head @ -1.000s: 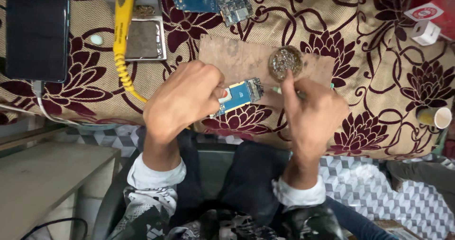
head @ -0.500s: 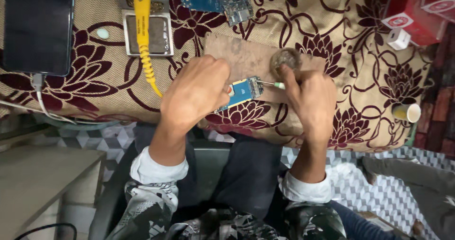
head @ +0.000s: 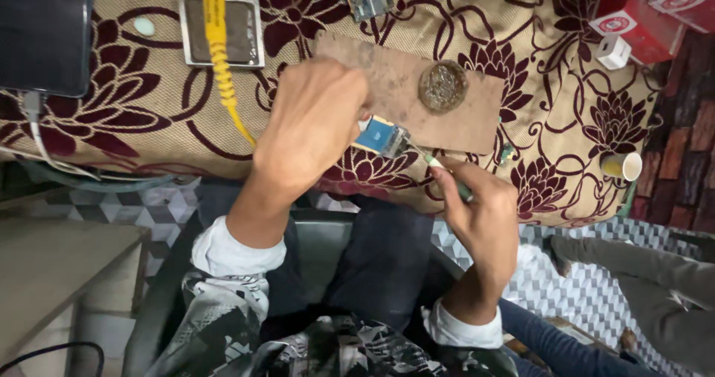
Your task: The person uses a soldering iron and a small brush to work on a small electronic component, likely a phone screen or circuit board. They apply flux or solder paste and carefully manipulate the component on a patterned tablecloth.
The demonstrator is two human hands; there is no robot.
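The left hand (head: 313,124) is closing its fingers around a small blue circuit board (head: 378,134), holding it over the table's near edge. The right hand (head: 484,206) is pinching a thin tool (head: 439,170), its tip touching the board. Just beyond, a brown wooden board (head: 406,87) is carrying a round tin (head: 443,86). A yellow cable (head: 220,57) is lying towards the far left.

Dim, warm overhead light, soft shadows, slight motion blur, and darker, stretched frame edges.

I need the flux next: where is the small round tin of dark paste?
In the head view, the small round tin sits right of centre on the brown cardboard sheet, just above the small blue circuit board that the left hand holds.
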